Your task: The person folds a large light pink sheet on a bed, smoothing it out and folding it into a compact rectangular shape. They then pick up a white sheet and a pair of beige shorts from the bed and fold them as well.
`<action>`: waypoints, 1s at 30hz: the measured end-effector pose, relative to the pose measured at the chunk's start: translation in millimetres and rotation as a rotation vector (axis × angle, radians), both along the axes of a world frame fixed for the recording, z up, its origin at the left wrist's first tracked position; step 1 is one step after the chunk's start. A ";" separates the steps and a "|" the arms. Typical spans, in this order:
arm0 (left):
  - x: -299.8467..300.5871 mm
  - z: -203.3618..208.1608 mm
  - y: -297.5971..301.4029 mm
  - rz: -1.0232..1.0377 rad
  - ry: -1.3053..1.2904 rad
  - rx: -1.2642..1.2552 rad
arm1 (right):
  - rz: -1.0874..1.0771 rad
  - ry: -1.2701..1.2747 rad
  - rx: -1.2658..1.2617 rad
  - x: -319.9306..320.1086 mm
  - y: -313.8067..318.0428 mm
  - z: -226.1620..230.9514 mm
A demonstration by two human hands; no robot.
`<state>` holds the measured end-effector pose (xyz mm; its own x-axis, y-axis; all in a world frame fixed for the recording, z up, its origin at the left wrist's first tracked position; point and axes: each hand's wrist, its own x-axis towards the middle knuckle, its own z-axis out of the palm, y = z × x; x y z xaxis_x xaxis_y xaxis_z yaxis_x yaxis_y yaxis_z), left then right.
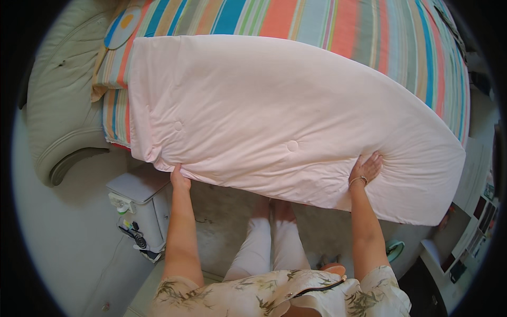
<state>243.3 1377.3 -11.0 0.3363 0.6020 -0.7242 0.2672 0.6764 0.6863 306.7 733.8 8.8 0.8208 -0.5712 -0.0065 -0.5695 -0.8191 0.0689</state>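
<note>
A pale pink quilt (253, 100), folded into a long strip, lies along the near side of a bed with a striped cover (317, 24). My left hand (180, 178) grips the quilt's near edge toward its left end, with the fingers partly hidden under the cloth. On the quilt's right part, my right hand (366, 168) lies flat with fingers stretched out, and creases spread around it. A bracelet circles that wrist. The quilt's left end is wrinkled, and its near edge hangs over the bedside.
A padded grey-green headboard (63, 90) stands at the left. Below it is a white nightstand (140, 185) with a power socket and cables on its side. At the right, a shelf unit (475, 232) holds small items. A round green-rimmed object (394, 249) is on the floor.
</note>
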 end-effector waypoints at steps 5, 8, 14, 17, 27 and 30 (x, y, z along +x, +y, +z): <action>10.7 -9.3 9.2 -0.025 0.051 0.117 | 0.017 -0.004 0.029 -11.6 0.9 3.3; 19.3 1.7 12.9 -0.027 0.125 0.309 | 0.065 -0.108 0.099 -26.6 20.1 6.2; 39.1 12.3 1.7 0.011 0.233 0.436 | 0.035 -0.099 0.131 -44.3 64.6 11.8; 44.5 12.5 -11.8 -0.014 0.482 0.720 | 0.045 -0.067 0.081 -44.3 65.4 3.4; 120.5 48.2 -128.0 -0.957 0.291 1.845 | 0.027 -0.081 0.129 -38.7 62.1 12.0; 152.2 41.3 -166.5 -1.021 0.352 1.732 | 0.057 -0.111 0.165 -35.0 60.9 13.4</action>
